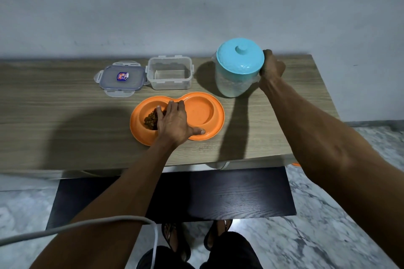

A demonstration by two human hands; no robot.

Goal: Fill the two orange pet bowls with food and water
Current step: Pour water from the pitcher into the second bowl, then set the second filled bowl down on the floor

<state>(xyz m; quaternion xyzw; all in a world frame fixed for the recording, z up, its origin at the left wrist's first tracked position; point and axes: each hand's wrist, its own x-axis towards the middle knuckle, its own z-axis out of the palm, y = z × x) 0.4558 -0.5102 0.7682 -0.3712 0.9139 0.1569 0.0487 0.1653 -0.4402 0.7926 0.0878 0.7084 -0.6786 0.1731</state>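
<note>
Left hand (175, 121), as I see it, lies flat with fingers straight across the orange bowls (203, 111) mid-table (65, 116), fingertips at the kibble (150, 119) in the left well, thumb on the front rim. Right hand (271, 67) grips the upright jug (234, 81) at its right side, just behind the right well. Behind the bowls sit a tub (169, 73) and its lid (122, 76).

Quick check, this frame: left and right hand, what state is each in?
Left hand: open, resting flat on the orange double bowl, fingertips at the kibble.
Right hand: closed, gripping the teal-lidded jug at its side.
</note>
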